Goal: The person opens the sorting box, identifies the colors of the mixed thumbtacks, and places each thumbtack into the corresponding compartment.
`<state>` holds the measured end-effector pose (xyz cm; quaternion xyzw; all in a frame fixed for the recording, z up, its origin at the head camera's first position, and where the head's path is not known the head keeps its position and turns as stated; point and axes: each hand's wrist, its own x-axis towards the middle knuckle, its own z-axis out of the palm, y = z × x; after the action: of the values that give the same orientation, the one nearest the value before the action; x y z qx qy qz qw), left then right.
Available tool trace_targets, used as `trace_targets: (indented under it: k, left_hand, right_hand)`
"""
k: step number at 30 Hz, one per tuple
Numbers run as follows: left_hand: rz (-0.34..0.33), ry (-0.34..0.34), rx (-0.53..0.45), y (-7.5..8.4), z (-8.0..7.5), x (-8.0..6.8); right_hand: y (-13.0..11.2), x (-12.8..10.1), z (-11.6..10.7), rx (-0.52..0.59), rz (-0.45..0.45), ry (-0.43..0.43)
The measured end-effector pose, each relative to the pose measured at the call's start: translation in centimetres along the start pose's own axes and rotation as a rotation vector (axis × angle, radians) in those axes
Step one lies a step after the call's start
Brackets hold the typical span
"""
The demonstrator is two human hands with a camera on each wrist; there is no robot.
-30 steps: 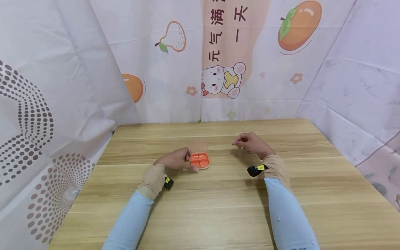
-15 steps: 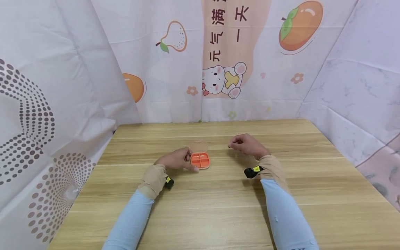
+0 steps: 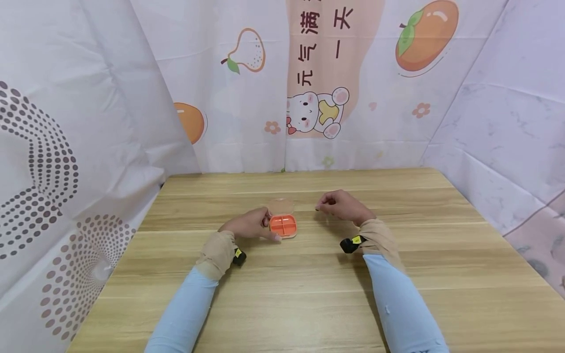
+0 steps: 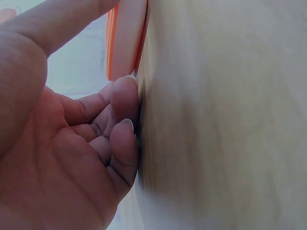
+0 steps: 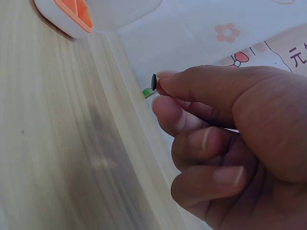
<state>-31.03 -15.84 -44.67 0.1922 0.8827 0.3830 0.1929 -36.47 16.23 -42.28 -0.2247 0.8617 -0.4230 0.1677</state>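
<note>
A small orange pill box (image 3: 282,225) with divided compartments sits on the wooden table (image 3: 309,294), its clear lid (image 3: 280,205) standing open behind it. My left hand (image 3: 249,225) holds the box by its left side, thumb along its near edge (image 4: 125,43). My right hand (image 3: 340,205) hovers to the right of the box, above the table, and pinches a small dark round pill (image 5: 154,82) between thumb and forefinger. The box (image 5: 67,14) shows at the top left of the right wrist view.
Printed cloth walls (image 3: 309,98) close in the table at the back and on both sides. A wrist camera (image 3: 348,243) sits on each forearm.
My right hand has moved left toward the pill box with the pill in its pinch. The left hand and the box have stayed still.
</note>
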Motion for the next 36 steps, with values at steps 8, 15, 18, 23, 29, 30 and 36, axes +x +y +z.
trace_targets:
  k: [8,15,18,23,29,30,36]
  left_hand:
    - [0.007,-0.004,-0.003,-0.2,0.1,0.2]
    - [0.002,-0.003,-0.011,0.1,0.0,0.1]
    - [0.002,-0.001,-0.011,0.1,0.1,0.1]
    - [-0.004,0.004,-0.010,0.2,0.1,0.0]
    - [-0.006,0.004,-0.008,0.3,0.1,-0.1]
    - [-0.007,0.004,-0.009,0.4,0.1,-0.1]
    - [-0.012,0.007,-0.008,0.3,0.0,-0.1]
  right_hand:
    - [0.0,0.3,0.4,-0.005,-0.011,-0.014]
    - [-0.3,0.4,0.6,-0.012,-0.019,-0.020]
    - [-0.4,0.5,0.7,-0.022,-0.020,-0.020]
    - [-0.7,0.6,0.8,-0.025,-0.023,-0.026]
    - [-1.0,0.6,1.1,-0.015,-0.023,-0.027]
    - [-1.1,0.6,1.2,-0.016,-0.027,-0.029]
    - [-1.5,0.7,1.6,-0.035,-0.056,-0.038]
